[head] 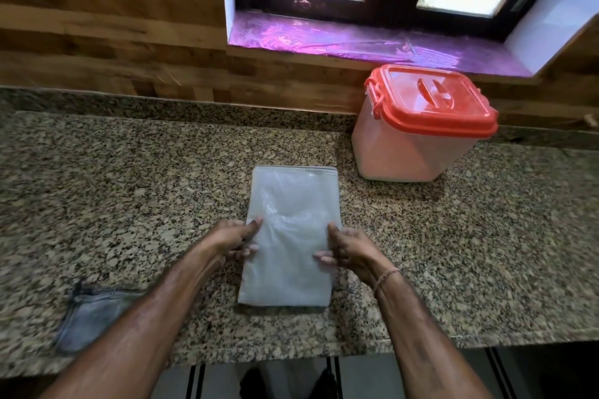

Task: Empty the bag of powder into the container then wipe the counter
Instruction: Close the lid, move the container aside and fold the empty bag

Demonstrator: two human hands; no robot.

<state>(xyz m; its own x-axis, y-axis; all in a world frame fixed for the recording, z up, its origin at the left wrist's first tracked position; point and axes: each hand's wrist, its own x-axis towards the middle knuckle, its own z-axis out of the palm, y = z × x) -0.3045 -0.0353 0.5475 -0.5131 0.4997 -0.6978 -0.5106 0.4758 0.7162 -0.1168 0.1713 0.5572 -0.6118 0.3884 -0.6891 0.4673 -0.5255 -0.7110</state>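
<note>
Bag of powder (291,236): one, translucent and pale, lying flat on the speckled granite counter (129,188) with its sealed strip at the end away from the person. Two hands hold it by its long sides. The left hand (231,238) pinches the left edge, thumb on top and curled fingers (249,249) tucked at the rim; the right hand (348,248) does the same on the right edge (a thin thread band (385,278) circles that wrist). The bag lies between the two sets of fingertips, touching both.

One container (411,146), clear-walled with one orange lid (431,100) clipped on, stands beyond the right fingers and well apart from them, near the wooden wall. One blue-grey cloth (94,314) lies crumpled to the outside of the left forearm, near the counter's front edge, apart from the bag. Only bare granite lies between the fingers and the container. A purple-lined window sill (356,42) runs above the container.
</note>
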